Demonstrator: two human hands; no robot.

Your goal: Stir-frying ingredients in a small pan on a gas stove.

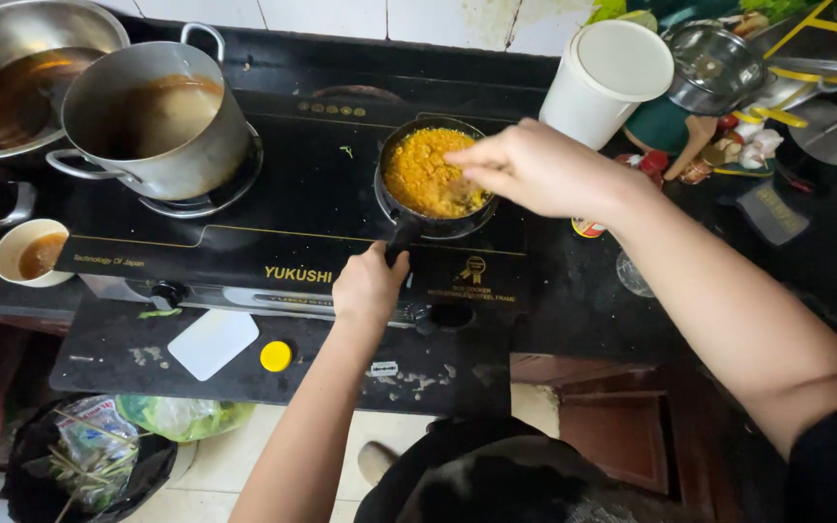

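Small black pan (433, 179) of crumbly yellow food sits on the right burner of a black two-burner stove (273, 218), its short dark handle (401, 242) pointing straight back toward the person, so the pan's long axis runs from the stove's far edge to its near edge. Left hand (368, 286) closes over the end of that handle from below the pan, fingers wrapped around it and pressed together, steadying it at the front edge of the stove. Right hand (535, 169) reaches in from the right and hovers over the pan's right rim, its fingers (467, 160) bunched and pointing down into the yellow food; whether they pinch a utensil or a bit of the food cannot be told from this view. The right hand is the nearer of the two to the food itself, while the left touches only the handle. On the left burner stands a steel pot (162, 116) of brown liquid, with a larger steel basin (12, 77) just beyond it and a small white cup (29, 252) near the stove's left corner. A white lidded container (604, 82) stands just right of the pan on the dark desk (573, 310), beside clutter of kitchenware.
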